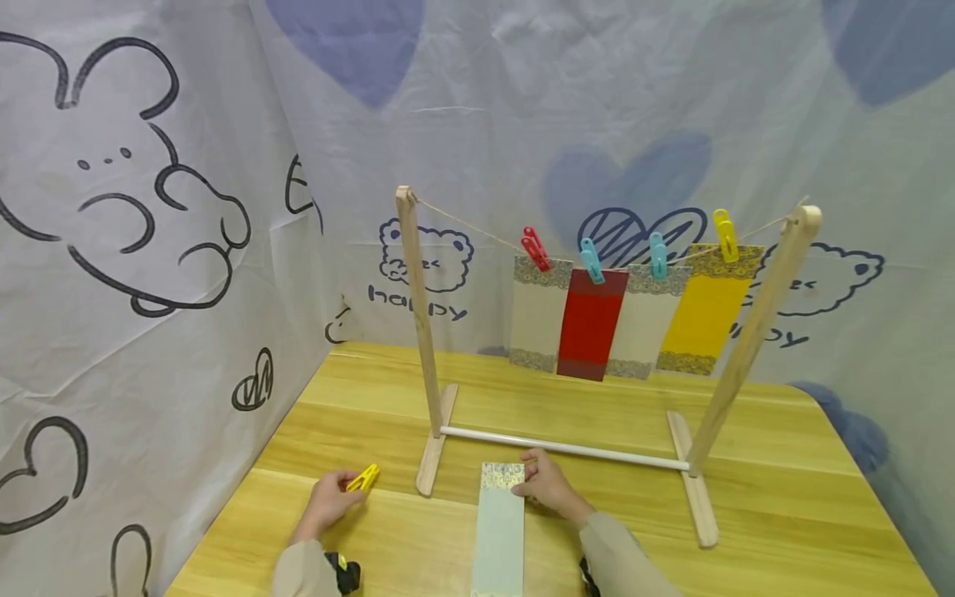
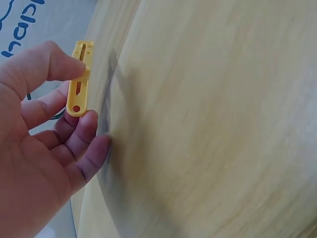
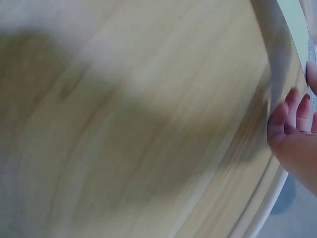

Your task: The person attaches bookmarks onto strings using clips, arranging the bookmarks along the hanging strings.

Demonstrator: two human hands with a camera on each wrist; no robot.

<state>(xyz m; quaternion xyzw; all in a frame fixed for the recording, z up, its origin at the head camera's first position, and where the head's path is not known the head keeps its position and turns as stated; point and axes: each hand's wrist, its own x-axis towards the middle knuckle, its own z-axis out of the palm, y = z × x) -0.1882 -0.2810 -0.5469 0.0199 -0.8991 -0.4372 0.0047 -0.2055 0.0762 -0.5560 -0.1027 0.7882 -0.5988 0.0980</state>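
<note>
My left hand point(image 1: 328, 502) pinches a yellow clothespin point(image 1: 364, 478) between thumb and fingers, above the left side of the table. In the left wrist view the clothespin point(image 2: 78, 99) stands lengthwise against the fingers, the thumb pressing on its middle. At the upper right edge of a pale green paper strip point(image 1: 500, 539) with a patterned band across its top, my right hand point(image 1: 550, 485) pinches the strip, thumb over its front. Only part of the right hand point(image 3: 299, 134) and a sliver of the strip point(image 3: 295, 29) enter the right wrist view.
A wooden rack point(image 1: 422, 332) with a white crossbar point(image 1: 559, 446) stands behind the hands. From its string hang several strips, among them a red strip point(image 1: 593, 323) and a yellow strip point(image 1: 705, 315), held by red, blue and yellow clothespins. A patterned cloth point(image 1: 477, 124) backs the table.
</note>
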